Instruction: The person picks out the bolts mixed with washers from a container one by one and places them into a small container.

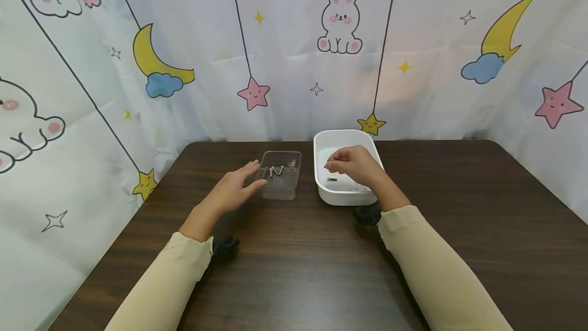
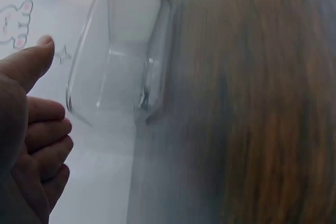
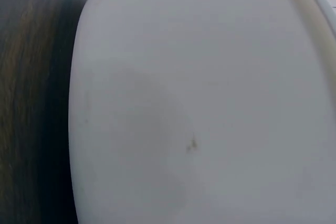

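My left hand point(image 1: 231, 189) reaches in beside a clear plastic container point(image 1: 277, 194), fingers fairly straight, with nothing in its grasp. Several silver bolts point(image 1: 275, 171) lie inside that container. In the left wrist view the left hand point(image 2: 39, 140) is seen with its thumb apart from the fingers, near the clear container point(image 2: 105, 85). Over a white tub point(image 1: 346, 198), my right hand point(image 1: 356, 165) pinches a small piece point(image 1: 325, 166) between thumb and fingertips; it is too small to identify. A little dark green piece point(image 1: 332, 179) lies on the tub's floor.
Both containers stand side by side near the far edge of a dark wooden table point(image 1: 294, 269). A white curtain point(image 1: 294, 55) with cartoon prints hangs behind it. The right wrist view shows mostly the outer wall of the white tub point(image 3: 210, 77).
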`<state>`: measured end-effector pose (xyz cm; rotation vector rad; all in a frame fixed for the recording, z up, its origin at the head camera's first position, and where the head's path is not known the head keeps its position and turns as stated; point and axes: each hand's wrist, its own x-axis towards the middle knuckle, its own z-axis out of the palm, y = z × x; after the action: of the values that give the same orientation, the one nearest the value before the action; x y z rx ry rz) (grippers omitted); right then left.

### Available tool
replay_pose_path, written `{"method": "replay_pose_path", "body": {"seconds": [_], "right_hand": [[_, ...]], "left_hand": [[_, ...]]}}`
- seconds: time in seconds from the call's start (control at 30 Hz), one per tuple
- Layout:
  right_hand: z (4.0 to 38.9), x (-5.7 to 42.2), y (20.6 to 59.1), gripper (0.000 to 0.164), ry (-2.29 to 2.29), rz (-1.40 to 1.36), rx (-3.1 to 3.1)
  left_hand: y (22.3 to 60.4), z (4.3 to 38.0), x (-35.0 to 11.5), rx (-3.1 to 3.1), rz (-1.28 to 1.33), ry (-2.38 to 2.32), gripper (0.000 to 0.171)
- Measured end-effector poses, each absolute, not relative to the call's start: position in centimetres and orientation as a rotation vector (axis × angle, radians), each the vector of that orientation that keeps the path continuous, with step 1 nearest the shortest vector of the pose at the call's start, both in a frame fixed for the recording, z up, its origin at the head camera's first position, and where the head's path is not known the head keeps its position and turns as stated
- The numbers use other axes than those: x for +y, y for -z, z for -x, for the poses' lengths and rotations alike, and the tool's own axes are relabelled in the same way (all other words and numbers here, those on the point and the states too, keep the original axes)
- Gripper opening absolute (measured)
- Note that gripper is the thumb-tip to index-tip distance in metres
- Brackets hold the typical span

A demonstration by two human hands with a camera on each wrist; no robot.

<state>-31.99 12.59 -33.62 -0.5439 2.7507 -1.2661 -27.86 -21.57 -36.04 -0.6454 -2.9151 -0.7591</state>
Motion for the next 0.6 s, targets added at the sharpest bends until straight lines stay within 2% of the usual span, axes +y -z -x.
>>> {"method": "replay_pose_path", "body": {"seconds": [0.23, 0.6], "right_hand": [[31.4, 11.3, 33.3, 0.025, 1.228, 0.634, 2.902], [29.9, 5.8, 32.8, 0.021, 1.05, 1.035, 2.98]], "left_hand": [[36.6, 28.5, -21.9, -2.962, 0.687, 0.774, 0.07], [36.3, 28.2, -21.9, -2.964, 0.638, 0.781, 0.068]]}}
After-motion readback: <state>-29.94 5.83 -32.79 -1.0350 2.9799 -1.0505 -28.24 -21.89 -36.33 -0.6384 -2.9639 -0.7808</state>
